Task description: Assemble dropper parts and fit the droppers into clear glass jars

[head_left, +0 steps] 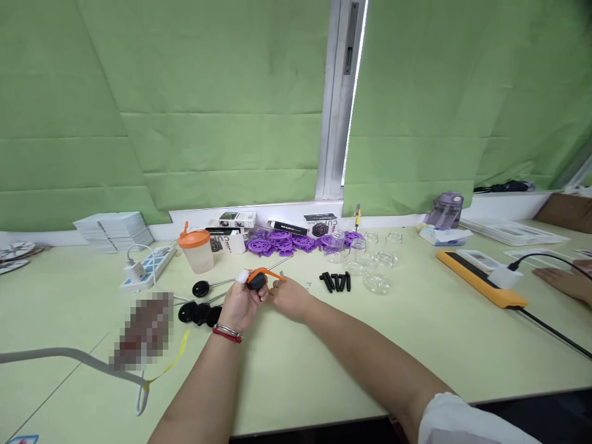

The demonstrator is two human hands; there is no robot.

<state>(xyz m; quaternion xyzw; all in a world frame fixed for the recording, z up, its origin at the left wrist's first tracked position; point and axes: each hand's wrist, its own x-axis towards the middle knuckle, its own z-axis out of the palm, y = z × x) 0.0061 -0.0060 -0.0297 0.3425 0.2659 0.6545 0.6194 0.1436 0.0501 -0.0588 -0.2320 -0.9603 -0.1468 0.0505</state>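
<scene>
Left hand (240,305), with a silver bangle and red band at the wrist, is closed on a small orange-and-black piece (256,282): a rounded black part with a thin orange strip running off to the right. Piece is held up in front of the person, over the middle of the pale green-yellow counter (370,376). Right hand (290,300) is at the strip's right end, fingers curled; cannot tell if it grips the strip or only touches it.

Left of the left hand: black round-headed parts with thin metal rods (200,288), one apart, the others bunched nearer the person. Right of the right hand: short black plastic parts (342,282), loose row. Beyond these, clear see-through jar-like cups (377,283), clustered. Behind the hands, a heap of purple openwork plastic pieces (280,242), along the wall, with black-and-white printed cartons (238,219) next to it. Translucent cup with orange spouted lid (197,260) stands upright at left, just beside a white-and-blue power strip (160,266). Far right: orange-and-black power strip (481,280), white charger plugged in, another person's hand (559,280) near it on the counter.
</scene>
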